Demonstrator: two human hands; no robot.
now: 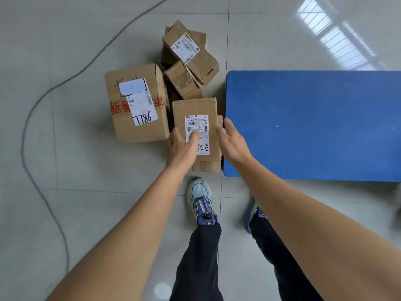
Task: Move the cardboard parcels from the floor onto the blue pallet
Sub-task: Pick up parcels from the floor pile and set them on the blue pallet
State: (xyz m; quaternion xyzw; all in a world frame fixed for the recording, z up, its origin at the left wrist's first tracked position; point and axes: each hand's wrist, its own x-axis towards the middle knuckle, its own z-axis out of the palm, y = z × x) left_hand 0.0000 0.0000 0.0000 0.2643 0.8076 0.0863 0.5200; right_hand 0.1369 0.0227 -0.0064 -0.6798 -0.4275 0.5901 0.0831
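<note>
Reaching for the flat parcel (195, 107), left hand (181, 146) and right hand (231, 140) are held wide, grip empty; it is judged light, stiff, best clasped by its long edges.

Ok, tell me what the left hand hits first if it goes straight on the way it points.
The left hand would meet the nearest flat parcel, on its white label; it may already touch it, depth is unclear.

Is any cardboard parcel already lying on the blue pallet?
No, all the cardboard parcels lie on the tiled floor, to the left of the blue pallet.
</note>
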